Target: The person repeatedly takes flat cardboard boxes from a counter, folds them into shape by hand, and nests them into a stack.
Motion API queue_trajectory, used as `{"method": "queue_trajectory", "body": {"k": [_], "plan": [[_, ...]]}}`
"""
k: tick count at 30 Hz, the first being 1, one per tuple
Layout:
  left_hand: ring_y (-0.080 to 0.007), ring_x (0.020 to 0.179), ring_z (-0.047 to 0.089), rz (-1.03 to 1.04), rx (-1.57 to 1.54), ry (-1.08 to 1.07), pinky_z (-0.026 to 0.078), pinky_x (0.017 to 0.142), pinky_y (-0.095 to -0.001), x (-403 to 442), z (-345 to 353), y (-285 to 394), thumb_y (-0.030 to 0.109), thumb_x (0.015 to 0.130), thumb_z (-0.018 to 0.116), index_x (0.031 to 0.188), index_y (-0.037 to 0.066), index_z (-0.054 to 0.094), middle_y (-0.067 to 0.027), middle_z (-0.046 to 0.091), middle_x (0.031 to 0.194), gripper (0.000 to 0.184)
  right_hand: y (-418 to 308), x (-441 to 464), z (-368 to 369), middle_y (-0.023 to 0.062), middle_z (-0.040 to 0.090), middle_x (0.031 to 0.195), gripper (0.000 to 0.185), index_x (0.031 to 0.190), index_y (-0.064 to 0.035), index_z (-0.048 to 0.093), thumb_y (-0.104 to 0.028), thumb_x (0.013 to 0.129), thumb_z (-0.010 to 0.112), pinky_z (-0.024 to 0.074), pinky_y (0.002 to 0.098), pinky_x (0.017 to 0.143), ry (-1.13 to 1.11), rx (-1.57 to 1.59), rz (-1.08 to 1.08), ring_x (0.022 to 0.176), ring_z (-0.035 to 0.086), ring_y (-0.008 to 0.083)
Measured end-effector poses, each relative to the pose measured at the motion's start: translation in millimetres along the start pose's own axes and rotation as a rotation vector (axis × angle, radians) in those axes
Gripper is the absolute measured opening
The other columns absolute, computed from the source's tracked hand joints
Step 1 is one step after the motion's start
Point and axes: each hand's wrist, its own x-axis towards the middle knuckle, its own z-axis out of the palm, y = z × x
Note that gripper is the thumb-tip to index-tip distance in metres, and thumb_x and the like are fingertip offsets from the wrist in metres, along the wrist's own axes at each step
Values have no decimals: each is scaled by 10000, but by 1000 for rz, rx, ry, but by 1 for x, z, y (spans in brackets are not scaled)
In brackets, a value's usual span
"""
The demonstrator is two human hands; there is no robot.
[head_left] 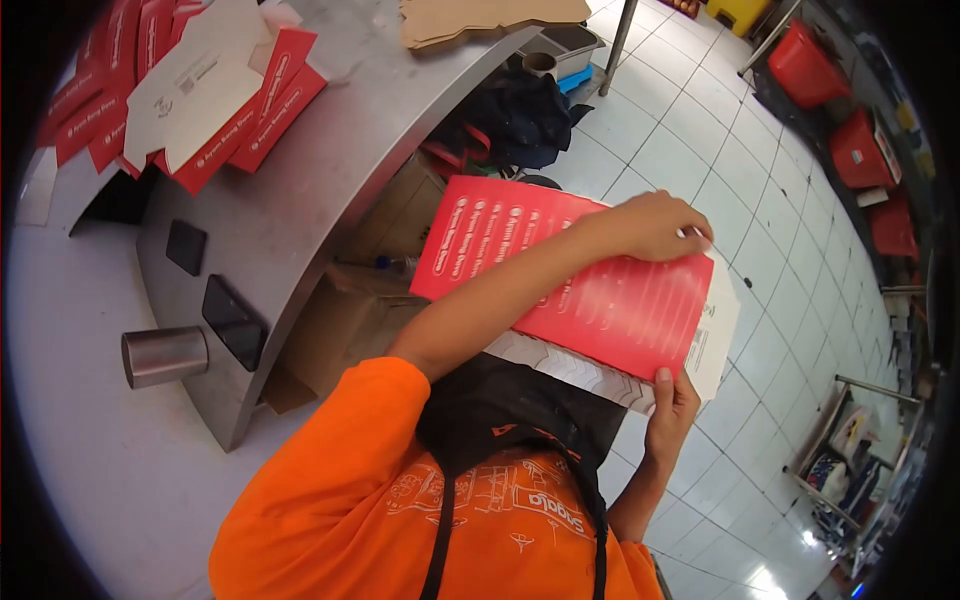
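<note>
A stack of flat red printed cardboard (620, 310) lies tilted in front of my body, with white sheets showing under its right end and near edge. My right hand (672, 408) grips its lower right corner, thumb on top and fingers around the edge. Across the stack reaches my left forearm. My left hand (660, 228) rests at the far right edge, fingers curled and closed in a pinch; what lies between the fingertips is too small to make out.
On the metal table (330, 130) at the left are red and white cardboard pieces (215, 100), brown cardboard (480, 20), a dark phone (234, 322), a small black item (186, 247) and a metal cup (165, 357). Red bins (805, 65) and a rack (850, 450) stand at the right.
</note>
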Motion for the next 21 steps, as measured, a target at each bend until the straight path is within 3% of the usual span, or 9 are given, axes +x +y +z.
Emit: {"method": "queue_trajectory", "body": {"k": [1,4,5,6,8,11,18,21], "plan": [[-345,1177,707,-17,2,-40,529,1045,-452,0,1,15,433,1015,620,1316,129,731,-135,762,1250,442,-2,0,1,25,707,1029,334,1150,47,721,-256,1105,588,481,287,902,75,25,11,965,589,103],[-346,1391,566,55,407,-3,405,1162,-552,-32,-3,34,501,1023,596,1429,150,646,-130,672,1423,539,49,-1,-32,2,685,954,324,1182,30,732,-262,1082,632,432,254,787,60,76,112,839,534,77],[-353,1435,509,42,509,99,350,1186,-582,-48,2,25,526,1024,582,1464,161,610,-131,603,1499,572,54,-3,-31,-13,682,930,341,1184,24,739,-284,1081,635,393,244,743,70,163,150,815,500,65],[-359,1479,451,29,610,204,295,1209,-611,-64,10,10,550,1025,568,1500,173,574,-133,534,1574,606,40,-3,-18,-11,680,942,352,1193,28,732,-291,1084,629,426,255,774,99,206,162,837,517,66],[-373,1435,468,-47,708,263,296,1195,-589,-85,27,-24,547,1038,542,1528,147,532,-126,513,1578,633,34,1,-1,7,710,1001,375,1217,33,720,-305,1090,622,472,275,843,145,129,124,897,568,75],[-351,1367,507,20,657,283,307,1162,-573,-97,28,-25,544,1049,523,1516,117,538,-126,563,1507,634,18,4,2,46,734,1101,415,1253,39,706,-335,1094,621,495,308,936,41,9,126,998,615,107],[-335,1347,515,3,571,240,312,1147,-537,-89,28,-31,545,1022,556,1499,109,555,-130,583,1472,646,18,9,-11,93,727,1239,482,1342,47,658,-369,1107,594,470,339,1054,-103,-17,184,1131,635,152],[-342,1347,520,10,560,245,321,1142,-540,-93,25,-30,549,1009,569,1491,104,560,-140,591,1463,656,6,16,-8,136,693,1289,535,1408,39,602,-404,1108,583,468,360,1065,-66,-62,71,1189,614,195]]}}
